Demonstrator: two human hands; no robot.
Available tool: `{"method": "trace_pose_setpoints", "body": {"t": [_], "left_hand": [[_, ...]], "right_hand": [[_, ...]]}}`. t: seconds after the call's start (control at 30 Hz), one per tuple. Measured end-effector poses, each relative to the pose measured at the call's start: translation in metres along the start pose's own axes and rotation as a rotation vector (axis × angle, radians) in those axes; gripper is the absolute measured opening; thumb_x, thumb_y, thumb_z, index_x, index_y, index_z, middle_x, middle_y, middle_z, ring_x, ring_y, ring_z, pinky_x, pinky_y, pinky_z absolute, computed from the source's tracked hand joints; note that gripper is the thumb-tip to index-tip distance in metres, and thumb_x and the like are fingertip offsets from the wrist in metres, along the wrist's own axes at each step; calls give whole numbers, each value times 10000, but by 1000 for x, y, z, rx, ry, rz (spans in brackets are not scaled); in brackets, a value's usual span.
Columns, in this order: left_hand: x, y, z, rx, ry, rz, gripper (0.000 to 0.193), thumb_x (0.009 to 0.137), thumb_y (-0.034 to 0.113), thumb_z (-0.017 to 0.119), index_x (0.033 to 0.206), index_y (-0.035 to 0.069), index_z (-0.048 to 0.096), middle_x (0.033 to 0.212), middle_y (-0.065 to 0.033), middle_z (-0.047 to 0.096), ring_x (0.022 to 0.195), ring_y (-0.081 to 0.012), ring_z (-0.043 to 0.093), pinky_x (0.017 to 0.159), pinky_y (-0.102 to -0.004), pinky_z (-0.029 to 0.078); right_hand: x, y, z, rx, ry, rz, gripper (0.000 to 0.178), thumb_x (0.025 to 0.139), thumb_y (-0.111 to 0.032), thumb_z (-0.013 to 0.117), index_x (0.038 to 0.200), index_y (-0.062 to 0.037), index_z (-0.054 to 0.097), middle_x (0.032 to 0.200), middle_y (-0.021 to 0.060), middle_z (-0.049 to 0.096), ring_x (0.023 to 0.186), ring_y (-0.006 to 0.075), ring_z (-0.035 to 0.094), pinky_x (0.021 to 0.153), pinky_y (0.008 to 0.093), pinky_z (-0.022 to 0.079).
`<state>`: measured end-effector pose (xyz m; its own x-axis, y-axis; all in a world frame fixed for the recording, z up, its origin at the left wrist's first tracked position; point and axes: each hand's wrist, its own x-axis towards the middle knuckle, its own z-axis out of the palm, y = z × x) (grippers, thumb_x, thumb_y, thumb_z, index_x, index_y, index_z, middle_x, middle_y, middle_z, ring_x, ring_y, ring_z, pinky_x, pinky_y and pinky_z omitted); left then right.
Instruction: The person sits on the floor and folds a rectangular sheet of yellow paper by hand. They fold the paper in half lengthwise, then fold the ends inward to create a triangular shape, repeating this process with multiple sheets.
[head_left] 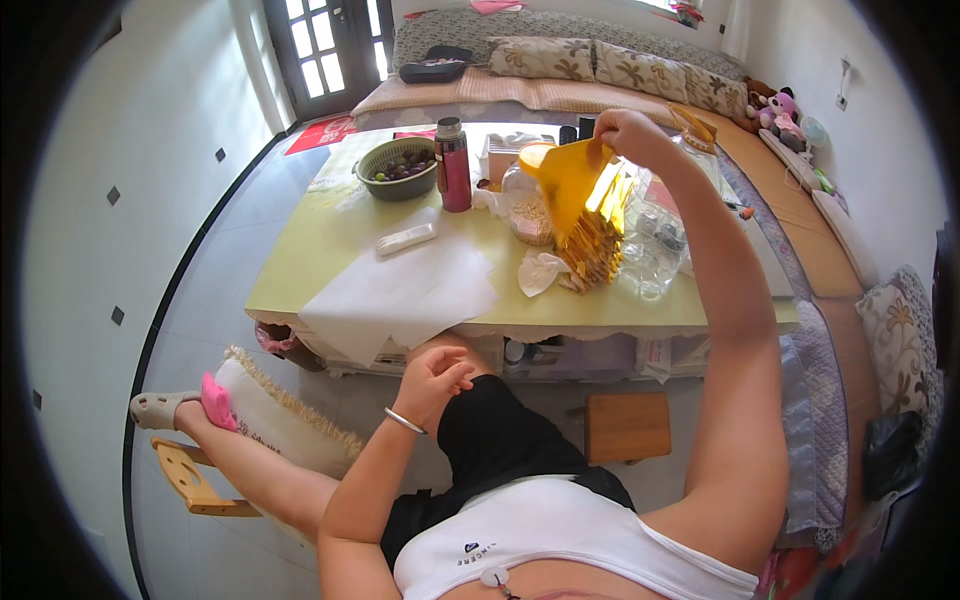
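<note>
My right hand is raised over the far middle of the table and pinches the top corner of a shiny gold-yellow sheet. The sheet hangs over a fanned bundle of gold foil paper strips; I cannot tell whether it is joined to them. Just in front lies a crumpled white tissue, and to the left stands a clear tub of pale small pieces. Above my bent knee is my left hand, its fingers curled in toward the thumb, with nothing visible in it.
White paper sheets hang over the table's front edge, a white box-like item on them. Behind stand a basket of dark fruit and a red flask. Clear plastic packaging lies right. A wooden stool is below.
</note>
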<state>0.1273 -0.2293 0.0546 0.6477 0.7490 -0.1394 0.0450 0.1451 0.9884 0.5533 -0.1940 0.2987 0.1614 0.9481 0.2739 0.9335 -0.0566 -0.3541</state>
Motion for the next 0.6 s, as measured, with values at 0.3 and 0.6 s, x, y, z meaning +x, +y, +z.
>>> {"method": "trace_pose_setpoints", "body": {"t": [0.3, 0.6], "left_hand": [[-9, -35, -34, 0, 94, -69, 231, 967, 123, 639, 1149, -20, 651, 991, -107, 735, 775, -140, 704, 672, -248, 551], [-9, -37, -66, 13, 331, 84, 192, 932, 53, 659, 1103, -30, 683, 937, -83, 730, 765, -139, 699, 702, -261, 564]], "right_hand": [[55, 41, 26, -668, 64, 423, 257, 860, -69, 617, 1076, -55, 755, 1149, 163, 719, 1116, 334, 673, 913, 413, 550], [64, 70, 66, -921, 63, 363, 276, 923, -173, 557, 1122, -102, 736, 1207, 118, 698, 1153, 306, 654, 925, 452, 505]]}}
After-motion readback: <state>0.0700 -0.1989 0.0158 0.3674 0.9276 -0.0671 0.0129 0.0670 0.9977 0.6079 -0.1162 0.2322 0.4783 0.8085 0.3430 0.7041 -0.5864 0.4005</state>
